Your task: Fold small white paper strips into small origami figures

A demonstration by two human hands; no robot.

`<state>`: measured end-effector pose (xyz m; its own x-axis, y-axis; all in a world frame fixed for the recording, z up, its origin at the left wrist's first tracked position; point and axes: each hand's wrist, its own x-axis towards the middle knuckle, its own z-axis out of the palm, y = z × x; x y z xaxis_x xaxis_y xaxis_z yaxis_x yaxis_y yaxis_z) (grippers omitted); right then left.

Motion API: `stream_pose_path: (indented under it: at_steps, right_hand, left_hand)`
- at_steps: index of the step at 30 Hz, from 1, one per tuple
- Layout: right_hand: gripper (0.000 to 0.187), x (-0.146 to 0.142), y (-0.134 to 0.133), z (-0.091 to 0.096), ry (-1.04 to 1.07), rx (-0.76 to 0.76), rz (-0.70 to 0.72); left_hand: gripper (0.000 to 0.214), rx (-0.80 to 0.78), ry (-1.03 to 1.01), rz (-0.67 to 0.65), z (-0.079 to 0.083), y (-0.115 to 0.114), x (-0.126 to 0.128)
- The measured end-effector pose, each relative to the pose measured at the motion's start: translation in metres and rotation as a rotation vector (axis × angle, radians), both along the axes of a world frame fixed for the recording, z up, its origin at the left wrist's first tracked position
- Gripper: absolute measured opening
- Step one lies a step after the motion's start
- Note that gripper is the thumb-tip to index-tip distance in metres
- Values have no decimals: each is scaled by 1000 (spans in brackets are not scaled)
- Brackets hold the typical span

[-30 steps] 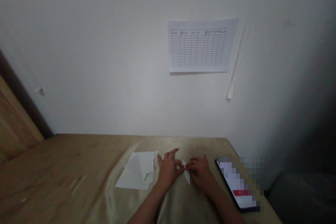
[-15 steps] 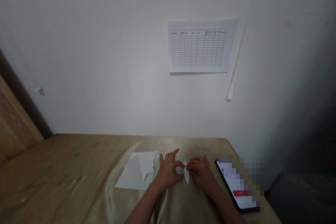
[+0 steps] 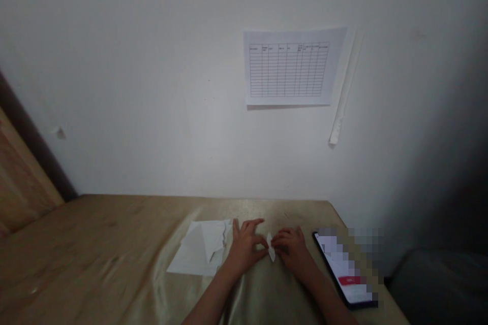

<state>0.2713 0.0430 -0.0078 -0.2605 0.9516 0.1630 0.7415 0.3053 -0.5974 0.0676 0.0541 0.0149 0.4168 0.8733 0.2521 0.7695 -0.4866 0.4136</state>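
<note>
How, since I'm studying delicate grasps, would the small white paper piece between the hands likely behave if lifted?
The small paper piece is probably very light, being a narrow sliver between the left hand and right hand. It may tear easily, as the jagged-edged white sheets nearby suggest. Its pointed shape makes rolling unlikely.

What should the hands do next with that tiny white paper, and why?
I'd have the left hand gently pinch the lower end of the tiny white paper. That pointed end sticks out below the fingers, while the right hand seems to pinch the other edge higher up, so it could probably steady the paper.
</note>
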Motion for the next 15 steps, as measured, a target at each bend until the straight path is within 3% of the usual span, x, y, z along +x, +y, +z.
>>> stream_pose_path:
  at_steps: [9,15]
  right_hand:
    - [29,3,-2,1,43,-6,-7]
    - [28,3,-1,2,48,-32,-10]
  left_hand:
    - [8,121,7,-59,-15,6,-2]
    - [8,81,-12,-15,-13,4,1]
